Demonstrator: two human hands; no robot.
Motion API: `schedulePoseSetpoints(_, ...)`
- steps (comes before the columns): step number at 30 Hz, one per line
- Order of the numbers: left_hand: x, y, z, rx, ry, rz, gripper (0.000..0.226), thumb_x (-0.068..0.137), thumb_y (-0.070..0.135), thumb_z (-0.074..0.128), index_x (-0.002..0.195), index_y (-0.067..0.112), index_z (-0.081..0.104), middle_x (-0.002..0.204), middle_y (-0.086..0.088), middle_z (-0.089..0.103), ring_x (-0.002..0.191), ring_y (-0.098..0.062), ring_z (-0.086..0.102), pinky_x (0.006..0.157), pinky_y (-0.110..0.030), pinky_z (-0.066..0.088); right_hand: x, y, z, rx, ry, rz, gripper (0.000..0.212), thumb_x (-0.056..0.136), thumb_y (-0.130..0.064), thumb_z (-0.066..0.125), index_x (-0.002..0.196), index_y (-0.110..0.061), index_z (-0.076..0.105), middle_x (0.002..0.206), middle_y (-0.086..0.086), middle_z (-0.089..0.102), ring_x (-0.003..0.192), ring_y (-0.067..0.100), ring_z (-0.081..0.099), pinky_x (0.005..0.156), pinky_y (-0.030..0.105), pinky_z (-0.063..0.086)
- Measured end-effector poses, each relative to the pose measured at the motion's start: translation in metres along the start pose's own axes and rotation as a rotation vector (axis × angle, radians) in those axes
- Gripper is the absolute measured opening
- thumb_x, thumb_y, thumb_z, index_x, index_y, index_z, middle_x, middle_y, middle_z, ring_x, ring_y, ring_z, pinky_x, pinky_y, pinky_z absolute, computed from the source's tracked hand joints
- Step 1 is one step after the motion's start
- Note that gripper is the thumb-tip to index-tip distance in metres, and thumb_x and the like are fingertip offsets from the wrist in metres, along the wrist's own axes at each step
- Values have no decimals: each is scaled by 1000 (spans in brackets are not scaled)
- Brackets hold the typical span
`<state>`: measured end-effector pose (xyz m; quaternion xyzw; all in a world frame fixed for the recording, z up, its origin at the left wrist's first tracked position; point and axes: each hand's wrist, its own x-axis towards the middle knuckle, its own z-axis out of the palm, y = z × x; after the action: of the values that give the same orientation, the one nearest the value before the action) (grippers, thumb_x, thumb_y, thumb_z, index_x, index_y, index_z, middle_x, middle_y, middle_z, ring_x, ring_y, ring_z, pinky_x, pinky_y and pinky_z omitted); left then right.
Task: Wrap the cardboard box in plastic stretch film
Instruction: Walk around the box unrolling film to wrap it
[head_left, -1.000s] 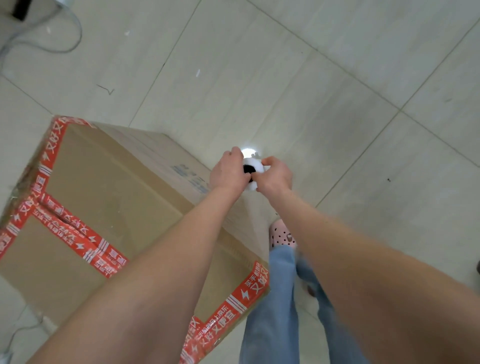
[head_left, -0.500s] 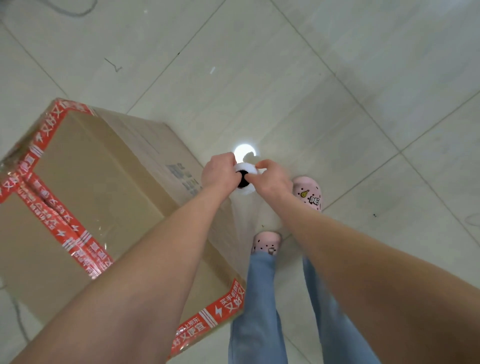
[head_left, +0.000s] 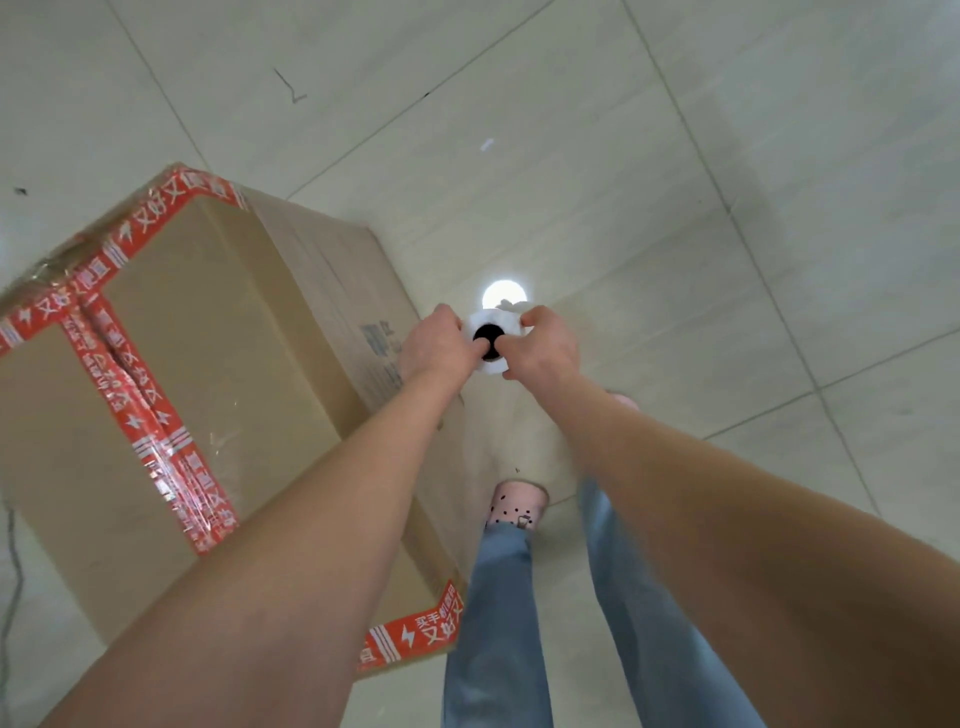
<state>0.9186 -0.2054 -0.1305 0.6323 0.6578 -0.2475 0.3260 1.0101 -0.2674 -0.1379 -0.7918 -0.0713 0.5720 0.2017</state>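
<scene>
Floor (head_left: 675, 156) shifted; left hand (head_left: 434, 347) and right hand (head_left: 546, 352) keep their grip on film roll (head_left: 483, 323).

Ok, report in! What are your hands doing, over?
Left hand, right hand both gripping film roll. Cardboard box just left of it. Shoe close beside box.

Red tape with white Chinese characters on the cardboard box (head_left: 218, 364)

The red tape (head_left: 156, 431) that seals the box's edges and top seam carries repeated white printing. On the strip at the near bottom corner (head_left: 415, 634) the large characters 又好又 can be read beside a white lightning-bolt sign, with smaller characters beginning 买手 next to them. The same 又好又 shows on the strip along the far top edge (head_left: 161, 208). On the seam strips the printing is too creased and blurred to read. Dark print (head_left: 382, 353) on the box's side is blurred and cannot be read.
</scene>
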Motion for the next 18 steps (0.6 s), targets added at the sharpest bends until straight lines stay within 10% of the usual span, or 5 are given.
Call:
schedulePoseSetpoints(7, 11, 19, -5, 284, 88, 344, 18, 82, 11, 52, 100, 12, 55, 100, -8, 57, 87, -29, 58, 62, -32, 39, 5, -3, -5, -88, -14, -36, 38, 78, -20, 60, 115, -18, 53, 107, 6, 62, 83, 28, 68, 78, 39, 56)
schedulePoseSetpoints(18, 25, -4, -34, -184, 202, -116, 11, 78, 26, 60, 82, 21, 52, 84, 1, 58, 78, -23, 54, 60, -27, 34, 20, -45, 10, -167, -36, -167, 53, 79, -36, 68, 126, -19, 49, 108, 2, 59, 85, 21, 59, 70, 28, 46)
